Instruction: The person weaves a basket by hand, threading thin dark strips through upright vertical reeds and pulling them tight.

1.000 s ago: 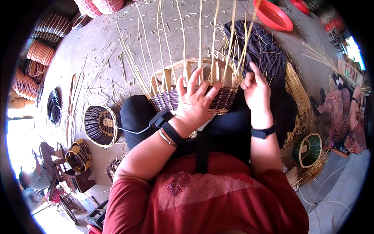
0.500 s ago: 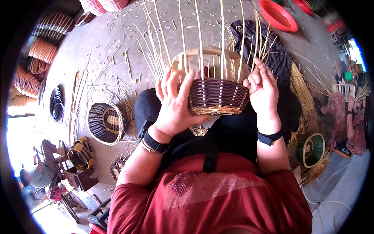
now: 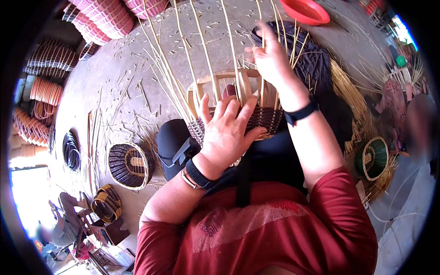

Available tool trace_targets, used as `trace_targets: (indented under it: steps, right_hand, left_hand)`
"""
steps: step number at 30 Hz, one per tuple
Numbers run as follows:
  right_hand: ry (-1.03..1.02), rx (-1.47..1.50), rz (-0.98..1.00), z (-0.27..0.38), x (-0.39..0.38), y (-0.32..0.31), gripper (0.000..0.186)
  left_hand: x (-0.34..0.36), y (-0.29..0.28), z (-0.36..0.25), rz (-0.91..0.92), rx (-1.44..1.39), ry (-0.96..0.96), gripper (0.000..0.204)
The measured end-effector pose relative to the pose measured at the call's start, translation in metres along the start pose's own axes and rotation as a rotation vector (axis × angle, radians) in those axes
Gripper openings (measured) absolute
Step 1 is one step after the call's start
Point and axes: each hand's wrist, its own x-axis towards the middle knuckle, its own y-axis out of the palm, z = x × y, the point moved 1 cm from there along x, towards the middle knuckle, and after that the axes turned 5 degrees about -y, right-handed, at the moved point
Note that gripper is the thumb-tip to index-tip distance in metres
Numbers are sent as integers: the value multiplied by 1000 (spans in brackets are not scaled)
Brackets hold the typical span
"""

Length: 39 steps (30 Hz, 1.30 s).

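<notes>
A half-woven wicker basket sits on my lap, its dark brown band woven between pale upright stakes. Inside it stands a light wooden frame, with a dark reddish piece partly visible. My left hand clasps the near wall, fingers spread up over the weave and thumb at the lower edge. Above the far right side of the basket, my right hand is raised beside the stakes. Its fingers are stretched and apart, and I make out no strand in them.
A dark round basket and a yellow-black basket stand at left, near a black coil. Pink baskets are stacked far left. Dark cloth, a straw bundle, a green basket and a red basin are rightward.
My right hand has risen from the basket's right edge, moving up and left, its fingers uncurling. My left hand has slid right across the wall. The basket has shifted left and slightly tilted.
</notes>
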Motion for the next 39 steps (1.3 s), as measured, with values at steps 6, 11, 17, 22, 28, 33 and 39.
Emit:
trace_targets:
  steps: [6,11,17,22,28,33,39]
  right_hand:
    - [183,758,-168,-30,-95,-83,42]
    - [567,1114,-128,-87,-164,-100,29]
    - [89,137,-147,-67,-53,-57,23]
    - [-8,68,-260,-97,-40,-34,56]
    - [598,842,-435,-56,-115,-88,35]
    - [241,1056,-79,55,-90,-53,33]
    - [139,947,394,156,-82,43,33]
  left_hand:
    - [-1,-2,1,-101,-16,-30,69]
    - [24,4,-22,-93,96,115,75]
    - [36,54,-52,-6,423,244,70]
    - [47,59,-44,38,385,193,65]
    - [39,55,-44,104,233,182,58]
    - [45,21,-12,-22,143,68,38]
    - [-24,-33,122,19,-928,-264,10]
